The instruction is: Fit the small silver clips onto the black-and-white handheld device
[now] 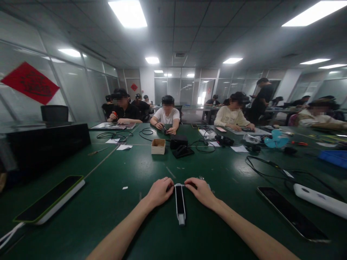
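Observation:
A slim, narrow device (pixel 180 202) lies lengthwise on the green table in front of me, dark along its face with a white rim. Its near end carries a light grey block (pixel 181 219). My left hand (pixel 160 191) is closed, its fingertips pinched at the left side of the device's far end. At the opposite side of that end, my right hand (pixel 201 191) pinches with thumb and fingers together. What exactly lies between the fingertips is too small to make out. Small shiny bits (pixel 201 178) lie just beyond my right hand, partly hidden by it.
Phones lie at left (pixel 51 198) and right (pixel 292 213), the right one beside a white power strip (pixel 320 198) and cables. Ahead stand a small cardboard box (pixel 158 147) and a black stand (pixel 183 151). A blue fan (pixel 276 139) is farther right. Several people sit opposite.

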Action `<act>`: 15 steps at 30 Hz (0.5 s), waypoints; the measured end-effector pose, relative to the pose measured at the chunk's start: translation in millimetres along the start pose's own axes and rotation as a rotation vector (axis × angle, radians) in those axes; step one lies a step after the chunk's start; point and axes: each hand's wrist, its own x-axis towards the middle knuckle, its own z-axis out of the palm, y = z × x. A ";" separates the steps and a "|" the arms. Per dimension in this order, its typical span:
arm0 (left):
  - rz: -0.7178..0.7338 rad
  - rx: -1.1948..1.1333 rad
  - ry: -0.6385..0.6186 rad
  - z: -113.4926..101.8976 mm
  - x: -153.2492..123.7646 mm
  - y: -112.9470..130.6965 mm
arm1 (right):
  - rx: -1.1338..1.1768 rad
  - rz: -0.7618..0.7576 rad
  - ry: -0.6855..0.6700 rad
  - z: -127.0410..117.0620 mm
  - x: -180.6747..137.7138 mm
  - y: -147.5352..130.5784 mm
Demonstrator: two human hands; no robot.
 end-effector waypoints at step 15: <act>-0.018 -0.023 -0.022 -2.1 -1.1 1.6 | -0.013 -0.016 -0.050 0.1 -1.6 3.3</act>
